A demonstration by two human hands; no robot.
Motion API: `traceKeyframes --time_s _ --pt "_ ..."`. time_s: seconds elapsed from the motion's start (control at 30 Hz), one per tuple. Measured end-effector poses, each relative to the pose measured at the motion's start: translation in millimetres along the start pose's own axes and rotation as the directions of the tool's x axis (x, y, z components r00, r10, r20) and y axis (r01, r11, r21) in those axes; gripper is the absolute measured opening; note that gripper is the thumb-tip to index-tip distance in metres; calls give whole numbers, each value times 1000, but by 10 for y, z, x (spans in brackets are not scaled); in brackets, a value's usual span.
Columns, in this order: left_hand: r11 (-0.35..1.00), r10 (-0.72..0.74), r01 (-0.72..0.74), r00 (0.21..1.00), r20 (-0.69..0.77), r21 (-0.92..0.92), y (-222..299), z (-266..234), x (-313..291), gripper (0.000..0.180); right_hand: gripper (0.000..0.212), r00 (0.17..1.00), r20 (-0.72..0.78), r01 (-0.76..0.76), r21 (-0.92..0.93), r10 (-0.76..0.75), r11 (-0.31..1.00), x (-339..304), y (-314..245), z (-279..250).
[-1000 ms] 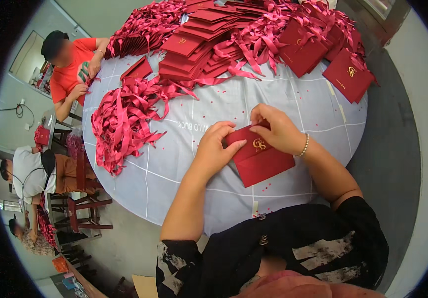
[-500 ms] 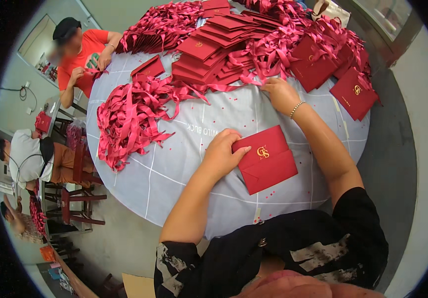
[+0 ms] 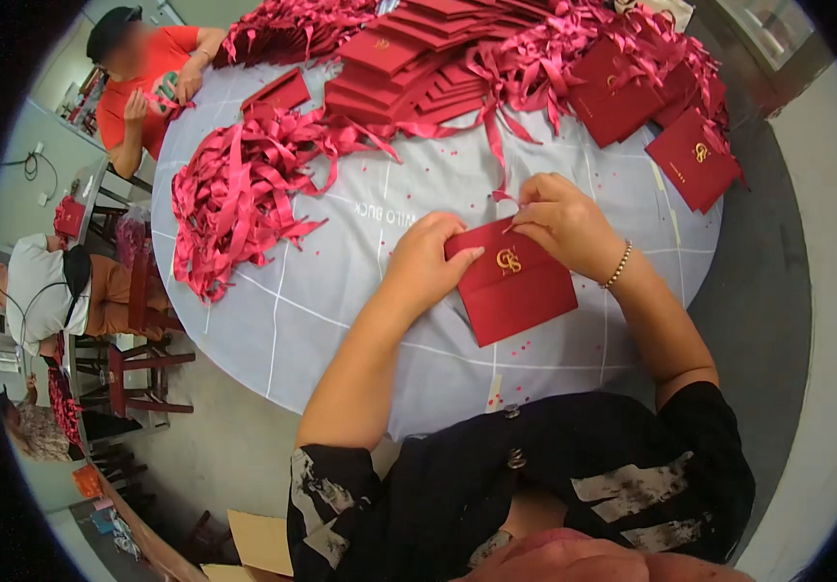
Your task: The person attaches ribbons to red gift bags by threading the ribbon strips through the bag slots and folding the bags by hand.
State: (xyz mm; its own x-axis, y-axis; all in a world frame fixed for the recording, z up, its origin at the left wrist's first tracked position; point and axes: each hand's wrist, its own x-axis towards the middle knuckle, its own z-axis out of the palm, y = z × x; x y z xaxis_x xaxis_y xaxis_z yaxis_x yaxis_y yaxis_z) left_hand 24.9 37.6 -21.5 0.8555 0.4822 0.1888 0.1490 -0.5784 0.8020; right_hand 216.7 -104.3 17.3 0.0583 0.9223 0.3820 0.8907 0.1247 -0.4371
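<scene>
A flat red paper bag (image 3: pixel 519 296) with a gold emblem lies on the cloth in front of me. My left hand (image 3: pixel 430 254) grips its upper left corner, thumb on top and fingers beneath. At the bag's top edge, my right hand (image 3: pixel 566 221) pinches the end of a pink-red ribbon (image 3: pixel 498 165). That ribbon trails away toward the far pile. Part of the bag's upper right edge is hidden under the right fingers.
A loose heap of ribbons (image 3: pixel 234 199) lies to the left. Stacked red bags (image 3: pixel 389 73) fill the far side, and finished-looking ribboned bags (image 3: pixel 695 160) sit far right. A person in an orange shirt (image 3: pixel 156 73) handles ribbon across the round table (image 3: pixel 341 330).
My right hand has come back from the far pile to the bag's top edge, drawing a ribbon with it. My left hand still holds the bag.
</scene>
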Motion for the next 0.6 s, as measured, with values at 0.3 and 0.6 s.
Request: traceKeyframes --time_s 0.3,0.6 --pt "1000 -11 12 1000 25 -6 -17 -19 4 25 9 960 216 -274 587 179 762 -102 -186 355" --pt "999 16 -17 999 30 29 34 -28 -1 31 19 986 94 -167 468 138 868 -160 -162 388"
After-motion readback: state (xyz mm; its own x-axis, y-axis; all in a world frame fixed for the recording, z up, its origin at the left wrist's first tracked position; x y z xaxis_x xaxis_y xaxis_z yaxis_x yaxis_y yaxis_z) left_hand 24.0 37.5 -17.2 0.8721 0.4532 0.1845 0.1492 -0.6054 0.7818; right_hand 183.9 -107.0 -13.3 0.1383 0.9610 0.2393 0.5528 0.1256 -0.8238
